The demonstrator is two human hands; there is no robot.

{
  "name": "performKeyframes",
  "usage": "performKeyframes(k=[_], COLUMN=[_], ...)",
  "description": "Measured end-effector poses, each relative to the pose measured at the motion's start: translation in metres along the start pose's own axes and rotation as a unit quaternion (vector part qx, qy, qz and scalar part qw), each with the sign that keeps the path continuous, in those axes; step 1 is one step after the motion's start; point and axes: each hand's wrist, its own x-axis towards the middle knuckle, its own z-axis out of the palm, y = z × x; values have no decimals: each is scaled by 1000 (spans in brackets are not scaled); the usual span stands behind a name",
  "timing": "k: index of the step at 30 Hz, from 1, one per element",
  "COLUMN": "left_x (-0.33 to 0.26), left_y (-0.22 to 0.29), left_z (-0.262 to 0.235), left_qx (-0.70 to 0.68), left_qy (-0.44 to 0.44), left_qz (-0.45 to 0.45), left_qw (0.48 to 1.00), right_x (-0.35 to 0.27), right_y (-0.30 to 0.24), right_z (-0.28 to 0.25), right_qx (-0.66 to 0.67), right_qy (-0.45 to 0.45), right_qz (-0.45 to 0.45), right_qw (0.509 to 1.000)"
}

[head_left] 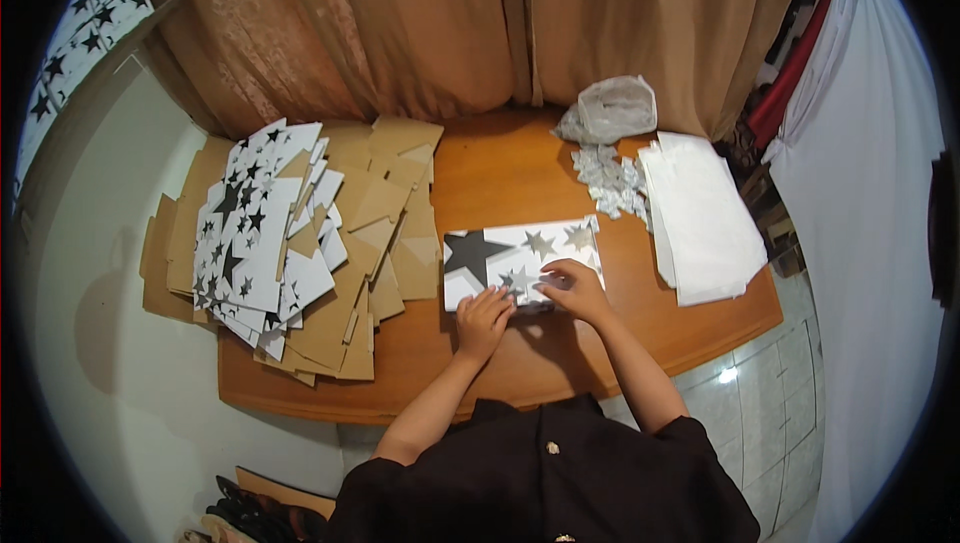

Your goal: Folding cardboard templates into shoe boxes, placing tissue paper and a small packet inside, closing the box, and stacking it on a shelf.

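Observation:
A white box [508, 239] with black, grey and gold-toned stars lies closed on the wooden table in front of me. My left hand [484, 321] rests on its near edge, left of the middle, with the fingers stretched out. Over the right part of the lid is my right hand [575, 291], its fingers bent and the thumb apart from the index finger. Nothing shows between them. Part of the box's near right side is hidden by that hand.
Flat cardboard pieces [390, 203], some with star-printed faces [262, 213], are piled at the left. On the right lie white sheets [705, 213], several small silvery packets [608, 178] and a clear plastic bag [620, 108]. A brown curtain [430, 23] hangs behind the table [500, 158].

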Motion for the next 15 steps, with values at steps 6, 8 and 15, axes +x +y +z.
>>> performKeyframes(k=[6,8,15], left_x=[-11,-25,-71], left_y=[9,21,29], left_z=[-19,-25,-27], left_qx=[84,84,-147], left_qy=[-81,-48,-74], left_qz=[68,69,13], left_qw=[991,993,986], right_x=[47,59,74], right_y=[29,42,62], right_z=[-37,-38,-27], right_qx=[-168,-313,-334], right_qy=[5,41,-86], right_qz=[-37,-64,71], right_qw=[985,947,936])
